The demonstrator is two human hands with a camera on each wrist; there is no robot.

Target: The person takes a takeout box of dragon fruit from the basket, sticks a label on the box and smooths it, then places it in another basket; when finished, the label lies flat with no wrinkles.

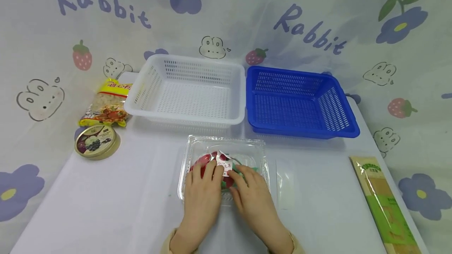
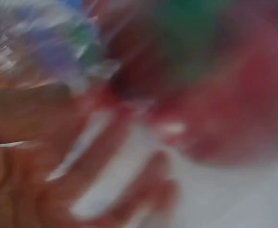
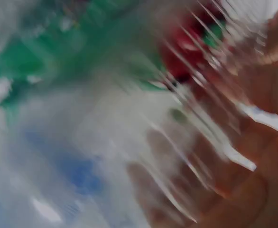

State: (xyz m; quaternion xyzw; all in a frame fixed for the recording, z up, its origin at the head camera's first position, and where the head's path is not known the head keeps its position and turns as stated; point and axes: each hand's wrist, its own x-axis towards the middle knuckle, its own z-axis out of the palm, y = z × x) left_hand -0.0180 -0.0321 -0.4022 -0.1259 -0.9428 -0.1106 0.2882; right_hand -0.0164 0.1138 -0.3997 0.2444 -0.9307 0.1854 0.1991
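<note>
While both wrist views blur, the head view shows the clear box [image 1: 226, 156] lying directly ahead, long side crosswise; left hand [image 1: 202, 191] and right hand [image 1: 252, 193] rest equally near, fingers extended on its lid.

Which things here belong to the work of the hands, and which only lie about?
In the work:
- left hand
- right hand
- clear plastic clamshell box with red and green contents

Lying about:
- white plastic basket
- blue plastic basket
- yellow snack bag
- round tin
- green flat packet
</note>
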